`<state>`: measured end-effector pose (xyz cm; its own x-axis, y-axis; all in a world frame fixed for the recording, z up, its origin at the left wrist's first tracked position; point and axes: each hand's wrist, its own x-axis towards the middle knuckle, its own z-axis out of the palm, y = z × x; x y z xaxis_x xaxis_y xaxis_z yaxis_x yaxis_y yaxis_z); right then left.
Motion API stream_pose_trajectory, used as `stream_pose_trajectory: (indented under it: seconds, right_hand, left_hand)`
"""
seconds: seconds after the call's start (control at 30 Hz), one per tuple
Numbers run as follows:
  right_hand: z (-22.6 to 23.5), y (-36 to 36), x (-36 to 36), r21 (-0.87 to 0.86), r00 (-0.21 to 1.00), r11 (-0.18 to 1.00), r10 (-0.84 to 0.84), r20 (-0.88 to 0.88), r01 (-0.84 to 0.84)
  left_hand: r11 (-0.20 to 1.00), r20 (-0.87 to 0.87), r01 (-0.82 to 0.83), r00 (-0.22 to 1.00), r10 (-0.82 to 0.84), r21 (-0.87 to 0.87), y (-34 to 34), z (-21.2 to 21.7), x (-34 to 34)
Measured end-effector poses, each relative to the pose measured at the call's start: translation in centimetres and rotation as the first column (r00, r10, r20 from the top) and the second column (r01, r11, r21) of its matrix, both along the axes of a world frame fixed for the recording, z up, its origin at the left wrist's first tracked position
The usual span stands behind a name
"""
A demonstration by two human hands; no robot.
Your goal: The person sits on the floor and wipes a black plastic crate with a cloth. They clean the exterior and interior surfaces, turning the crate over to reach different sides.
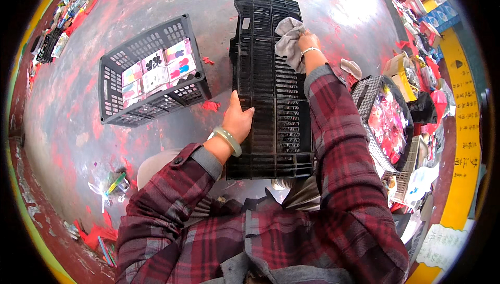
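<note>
1. Crate point(263, 86) is held to the right of the bin point(156, 108), near it but apart, with its slatted face turned up; what bears its weight cannot be told.
2. On the side toward the bin, the crate's edge is gripped by the left hand point(238, 120), thumb laid on the face; the other fingers are mostly hidden.
3. On the side away from the bin, a grey cloth point(289, 39) is clutched in the closed fingers of the right hand point(309, 49), against the slats.
4. Packets point(156, 78) are held inside the bin, and red scraps point(211, 106) are scattered just to its right.
5. The cloth could be snagged or torn if a loose fold were dragged into the slots.
6. The crate could be tipped toward the bin, and the packets jolted, if the right hand's push were not met by the left.
7. The bangle point(228, 142), worn on the wrist nearer the bin, could be chipped if it were knocked against the crate's hard edge.
</note>
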<state>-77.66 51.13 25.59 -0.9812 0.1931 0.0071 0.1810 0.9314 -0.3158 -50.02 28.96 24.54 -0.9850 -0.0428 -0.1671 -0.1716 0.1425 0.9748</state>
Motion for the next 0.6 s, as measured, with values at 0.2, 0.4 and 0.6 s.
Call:
stream_pose_trajectory:
  seconds: [0.2,0.4,0.6]
  right_hand:
    - [-1.0,2.2,6.2,0.081,0.993,0.995,0.072,-0.095,-0.065]
    - [7.8,-1.4,13.3,-0.234,0.893,0.938,0.135,-0.429,-0.254]
    - [2.9,-5.3,17.0,0.092,0.699,0.747,0.652,-0.292,-0.658]
  left_hand:
    - [0.999,-0.083,-0.029,0.996,0.025,-0.041,0.4,-0.4,-0.2]
    - [0.988,-0.011,0.061,0.998,-0.060,0.144,-1.2,-2.6,-0.9]
    - [0.974,0.086,-0.147,0.983,0.164,-0.173,-1.3,-0.9,4.4]
